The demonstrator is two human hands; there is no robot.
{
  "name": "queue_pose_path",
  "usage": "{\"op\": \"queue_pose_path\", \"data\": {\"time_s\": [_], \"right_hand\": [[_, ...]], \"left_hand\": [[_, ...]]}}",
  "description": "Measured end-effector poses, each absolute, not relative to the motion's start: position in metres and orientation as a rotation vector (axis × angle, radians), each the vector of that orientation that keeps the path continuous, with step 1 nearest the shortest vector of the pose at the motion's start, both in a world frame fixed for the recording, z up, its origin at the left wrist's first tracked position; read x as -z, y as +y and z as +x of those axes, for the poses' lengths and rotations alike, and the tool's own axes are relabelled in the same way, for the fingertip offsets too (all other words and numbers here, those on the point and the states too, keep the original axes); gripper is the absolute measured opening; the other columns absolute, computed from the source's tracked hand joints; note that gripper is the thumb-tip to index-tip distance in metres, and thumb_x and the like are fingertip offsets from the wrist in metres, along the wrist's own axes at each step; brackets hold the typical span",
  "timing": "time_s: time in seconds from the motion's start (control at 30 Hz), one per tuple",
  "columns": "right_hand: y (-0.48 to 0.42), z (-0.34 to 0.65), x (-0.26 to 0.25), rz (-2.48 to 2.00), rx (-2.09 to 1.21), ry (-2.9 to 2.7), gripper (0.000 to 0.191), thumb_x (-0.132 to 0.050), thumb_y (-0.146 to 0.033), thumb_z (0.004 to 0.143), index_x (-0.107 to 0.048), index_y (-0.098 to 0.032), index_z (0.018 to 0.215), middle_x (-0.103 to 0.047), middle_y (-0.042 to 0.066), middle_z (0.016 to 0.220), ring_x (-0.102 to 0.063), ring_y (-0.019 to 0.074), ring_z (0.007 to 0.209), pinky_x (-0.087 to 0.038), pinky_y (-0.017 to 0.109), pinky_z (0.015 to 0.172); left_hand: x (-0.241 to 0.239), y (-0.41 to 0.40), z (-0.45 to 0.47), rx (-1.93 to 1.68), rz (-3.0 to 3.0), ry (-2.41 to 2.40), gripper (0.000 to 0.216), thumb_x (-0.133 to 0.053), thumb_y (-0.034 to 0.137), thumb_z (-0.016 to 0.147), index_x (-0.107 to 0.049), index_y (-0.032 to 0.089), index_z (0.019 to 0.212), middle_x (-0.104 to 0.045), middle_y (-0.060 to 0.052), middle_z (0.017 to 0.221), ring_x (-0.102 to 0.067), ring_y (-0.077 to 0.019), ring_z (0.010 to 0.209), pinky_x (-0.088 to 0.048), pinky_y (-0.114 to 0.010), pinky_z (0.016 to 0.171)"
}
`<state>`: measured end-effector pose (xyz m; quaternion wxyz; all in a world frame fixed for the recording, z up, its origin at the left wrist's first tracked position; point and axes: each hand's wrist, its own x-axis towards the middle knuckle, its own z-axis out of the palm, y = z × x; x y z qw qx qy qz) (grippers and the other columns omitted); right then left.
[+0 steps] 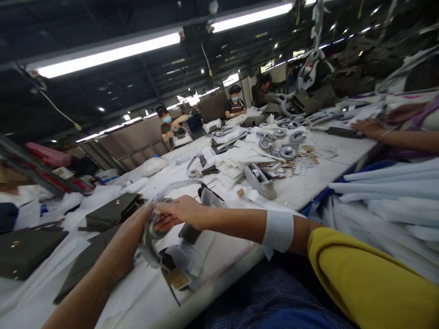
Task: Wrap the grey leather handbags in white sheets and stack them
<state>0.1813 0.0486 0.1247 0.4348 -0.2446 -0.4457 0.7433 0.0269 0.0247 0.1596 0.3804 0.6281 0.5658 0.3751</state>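
Observation:
At the table's near side, both hands are closed around a coiled bag strap (148,244) in pale translucent wrapping. My left hand (135,224) grips its left side, with the fingertips partly hidden. From the right, my right hand (183,212) pinches the top of the coil, thumb and fingers pressed near the left fingertips. The strap's dark end hangs below with a brown tag (176,278) beside it. A loop of wrapped strap (178,183) arches behind the hands. Left of them lies a dark olive bag (111,210) with a small gold-coloured clasp.
A tape dispenser (260,182) stands right of centre, near white foam pieces (233,169) and several wrapped coils (287,151). Another dark bag (29,251) lies far left. White foam sheets (394,196) are stacked at right, below a co-worker's hands (370,128). People work farther back.

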Motion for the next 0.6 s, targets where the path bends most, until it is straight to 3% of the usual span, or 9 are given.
{"op": "queue_pose_path", "data": {"time_s": [0.17,0.27,0.37,0.47,0.6], "right_hand": [[0.050,0.176,-0.111,-0.482,-1.876,-1.054,0.035,-0.076,-0.047,0.079,-0.068,-0.014,0.068,-0.069,0.002,0.065,-0.068,0.0136,0.061,-0.058,0.025,0.070],[0.047,0.185,-0.101,-0.518,-1.760,-1.212,0.043,-0.076,-0.058,0.073,-0.068,-0.016,0.069,-0.069,0.001,0.066,-0.068,0.0145,0.061,-0.057,0.027,0.071],[0.038,0.220,-0.093,-0.636,-1.370,-1.585,0.045,-0.069,-0.062,0.078,-0.071,-0.017,0.073,-0.069,0.000,0.067,-0.069,0.0159,0.064,-0.054,0.025,0.066],[0.032,0.288,-0.082,-0.815,-0.941,-1.706,0.044,-0.057,-0.057,0.090,-0.072,-0.018,0.077,-0.072,0.001,0.071,-0.069,0.0146,0.064,-0.051,0.022,0.061],[0.049,0.414,-0.058,-1.575,-0.301,-1.469,0.049,-0.040,-0.053,0.099,-0.074,-0.019,0.092,-0.074,0.002,0.077,-0.067,0.0138,0.065,-0.050,0.023,0.064]], "left_hand": [[-0.164,0.017,0.032,-0.888,1.398,1.453,0.043,-0.062,0.062,0.082,-0.072,0.027,0.106,-0.076,0.000,0.108,-0.069,-0.0247,0.104,-0.054,-0.038,0.097],[-0.166,0.016,0.036,-0.800,1.445,1.469,0.051,-0.069,0.067,0.073,-0.073,0.025,0.104,-0.077,-0.002,0.108,-0.070,-0.0267,0.102,-0.055,-0.039,0.095],[-0.165,0.015,0.040,-0.767,1.383,1.482,0.060,-0.071,0.070,0.068,-0.074,0.022,0.103,-0.078,-0.005,0.099,-0.073,-0.0299,0.091,-0.061,-0.041,0.079],[-0.161,0.020,0.039,-0.897,1.288,1.504,0.058,-0.071,0.069,0.071,-0.073,0.024,0.107,-0.079,-0.003,0.090,-0.074,-0.0262,0.078,-0.060,-0.033,0.060],[-0.161,0.033,0.044,-1.167,1.221,1.454,0.042,-0.075,0.052,0.077,-0.071,0.020,0.102,-0.076,0.000,0.074,-0.067,-0.0172,0.056,-0.055,-0.025,0.048]]}}
